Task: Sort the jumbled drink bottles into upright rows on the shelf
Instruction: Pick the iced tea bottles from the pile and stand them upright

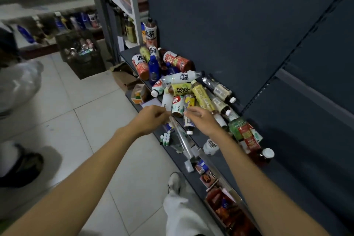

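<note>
Shelf point(193, 136) bottles point(183, 90) beyond both hands point(151, 119)

I see a dark grey shelf point(220, 140) with a navy back panel point(249, 25). Mid-frame lie a cobalt blue bottle point(154, 67), a yellow-labelled bottle point(203, 97), a white bottle point(182, 77) with black lettering, and a red-labelled one point(177, 61). The floor tiles point(86, 120) are pale grey.
</note>
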